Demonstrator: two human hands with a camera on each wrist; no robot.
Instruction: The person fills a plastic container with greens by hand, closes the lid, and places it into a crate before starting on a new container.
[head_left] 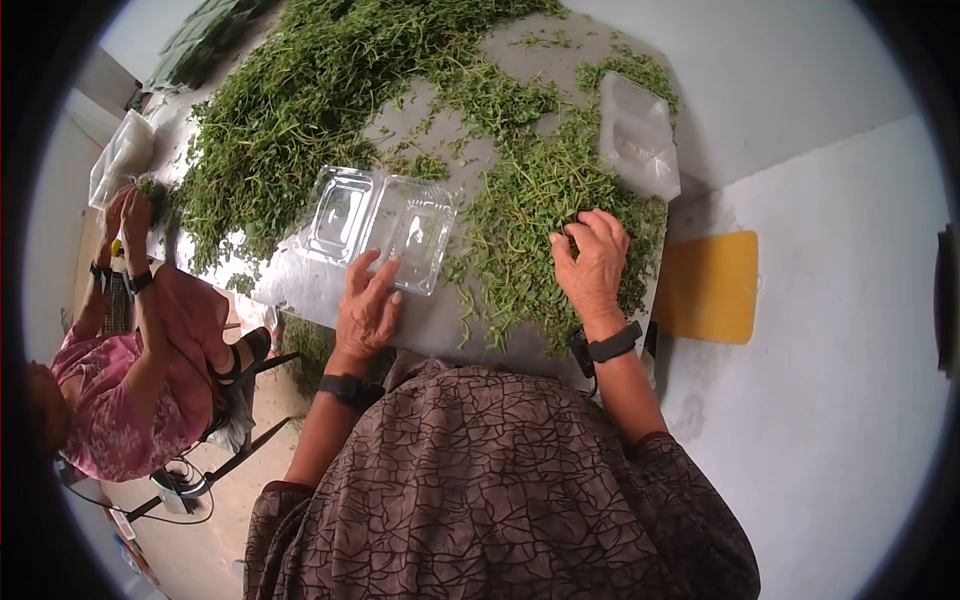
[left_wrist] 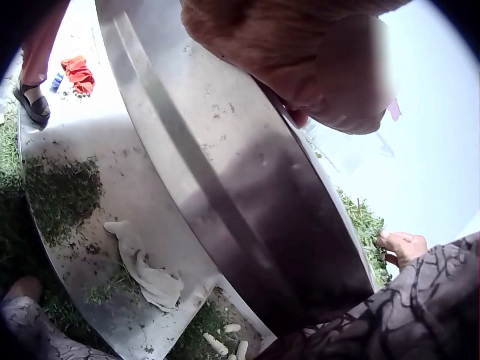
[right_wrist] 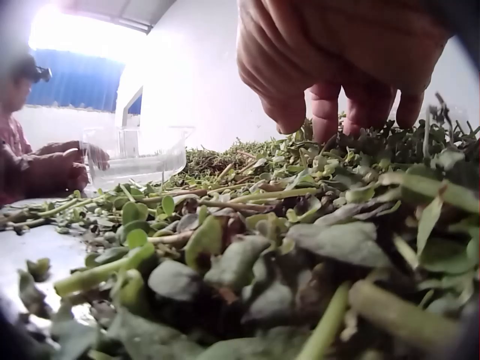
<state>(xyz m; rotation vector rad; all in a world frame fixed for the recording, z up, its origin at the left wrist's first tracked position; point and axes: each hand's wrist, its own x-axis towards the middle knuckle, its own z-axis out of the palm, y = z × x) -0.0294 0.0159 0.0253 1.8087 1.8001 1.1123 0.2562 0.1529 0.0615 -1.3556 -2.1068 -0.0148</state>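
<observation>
A clear hinged plastic box (head_left: 385,225) lies open on the metal table, its two halves side by side. My left hand (head_left: 368,308) is at the box's near edge, fingers loosely bent and fingertips overlapping the rim; the left wrist view shows this hand (left_wrist: 255,45) only in part. My right hand (head_left: 594,262) reaches down into a heap of leafy green stems (head_left: 520,215) to the right of the box. In the right wrist view the fingers (right_wrist: 325,112) point downward, spaced apart, with their tips hidden among the small rounded leaves.
A bigger mound of greens (head_left: 290,110) covers the table's far left. More clear plastic boxes (head_left: 638,135) stand at the right edge. Another person (head_left: 140,390) sits at left, hands by a plastic box (head_left: 122,160). A yellow board (head_left: 712,288) is beside the wall at right.
</observation>
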